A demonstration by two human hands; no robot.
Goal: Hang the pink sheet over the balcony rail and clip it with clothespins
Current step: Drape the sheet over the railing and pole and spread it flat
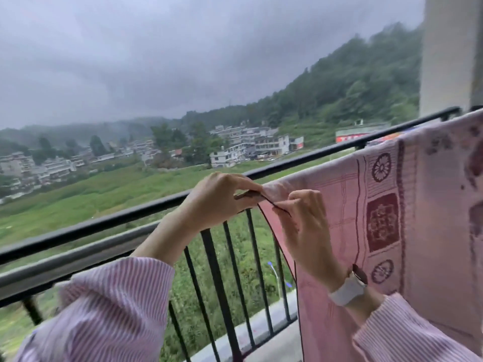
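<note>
The pink sheet (407,205) hangs over the balcony rail (146,212) on the right side of the view. It drapes down on the near side of the rail, and its top edge runs along the rail, which slopes up to the right in this view. The sheet has dark red patterns on it: round flowers, a big square and long stripes going down. A thin dark edge runs down its left side. The left top corner of the sheet is just at the rail, and both hands are on it. The left hand (219,197) pinches the corner with its fingers and thumb curled tight around the cloth and its dark edge. The right hand (300,218) is just beside it and pinches the dark edge of the sheet too, a little lower down. The right wrist wears a white watch (349,288). Both arms have pink striped sleeves (109,307). Black bars (217,278) stand straight down under the rail, to the left of the sheet. Past the rail there is a green field (91,194), then white houses (251,147), a hill with trees (352,84) and a grey cloudy sky. A pale wall post (444,53) stands at the far right.
</note>
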